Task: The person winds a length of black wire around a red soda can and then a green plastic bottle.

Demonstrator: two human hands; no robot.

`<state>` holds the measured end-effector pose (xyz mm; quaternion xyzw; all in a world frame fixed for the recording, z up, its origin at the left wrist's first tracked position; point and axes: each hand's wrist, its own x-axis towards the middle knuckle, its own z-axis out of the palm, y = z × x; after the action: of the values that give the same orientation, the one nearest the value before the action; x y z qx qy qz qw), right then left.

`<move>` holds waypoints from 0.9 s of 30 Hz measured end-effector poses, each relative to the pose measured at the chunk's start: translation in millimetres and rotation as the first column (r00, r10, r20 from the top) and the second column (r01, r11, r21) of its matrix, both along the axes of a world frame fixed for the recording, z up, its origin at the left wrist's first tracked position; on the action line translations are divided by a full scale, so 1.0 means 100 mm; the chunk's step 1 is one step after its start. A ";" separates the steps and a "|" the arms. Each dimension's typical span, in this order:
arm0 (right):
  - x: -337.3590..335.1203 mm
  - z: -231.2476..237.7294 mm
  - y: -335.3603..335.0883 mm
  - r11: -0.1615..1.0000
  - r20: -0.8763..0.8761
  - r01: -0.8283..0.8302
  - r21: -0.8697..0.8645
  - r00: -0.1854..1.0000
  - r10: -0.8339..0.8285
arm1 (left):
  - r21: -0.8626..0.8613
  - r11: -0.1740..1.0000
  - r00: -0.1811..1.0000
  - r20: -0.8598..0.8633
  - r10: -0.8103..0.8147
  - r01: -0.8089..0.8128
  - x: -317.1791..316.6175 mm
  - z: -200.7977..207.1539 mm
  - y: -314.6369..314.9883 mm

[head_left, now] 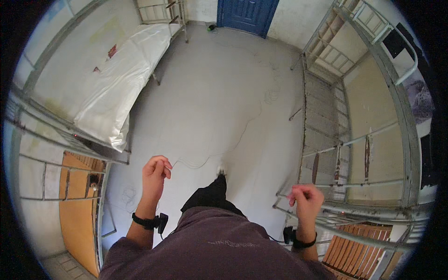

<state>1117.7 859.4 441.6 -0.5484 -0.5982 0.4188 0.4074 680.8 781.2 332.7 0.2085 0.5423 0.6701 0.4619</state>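
Note:
My left hand point(157, 170) is raised over the floor with its fingers pinched together. A thin wire point(240, 140) runs from these fingertips, dips, and trails away across the floor toward the far right. My right hand point(308, 199) is held up on the other side, near the lower rail of the right bed frame, its fingers curled closed. Whatever may be between its fingertips is too small to make out. Each wrist wears a black strap with a small dark device, and cables run from these devices toward my body.
A metal bunk bed with a white plastic-covered mattress point(126, 70) stands left; a bare bunk frame point(326, 121) lines the right. Loose wire coils point(128, 196) lie on the grey floor point(200, 93). A blue door point(247, 16) is at the far end, with a small green-black object point(212, 28) nearby.

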 end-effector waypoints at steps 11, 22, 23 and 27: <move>-0.52 0.27 3.06 0.799 -0.826 -0.600 -0.050 0.474 0.305 | 0.238 0.924 0.954 -0.102 -0.281 0.298 -0.06 0.41 3.45; -1.12 0.29 5.78 0.658 -0.983 -0.746 0.101 0.027 0.181 | 0.100 0.868 0.826 -0.375 -0.420 0.487 -0.13 0.73 6.03; -1.18 0.26 6.13 0.645 -0.983 -0.757 0.107 0.016 0.181 | 0.135 0.861 0.828 -0.378 -0.413 0.491 -0.20 0.75 6.29; -1.40 0.10 7.41 0.535 -0.972 -0.822 0.197 -0.095 0.213 | 0.185 0.875 0.878 -0.278 -0.389 0.447 -0.41 0.81 7.23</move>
<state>978.0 1600.8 451.6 0.0604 -0.2469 0.9153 0.3125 639.3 1504.5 413.9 0.4533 0.4480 0.5858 0.5007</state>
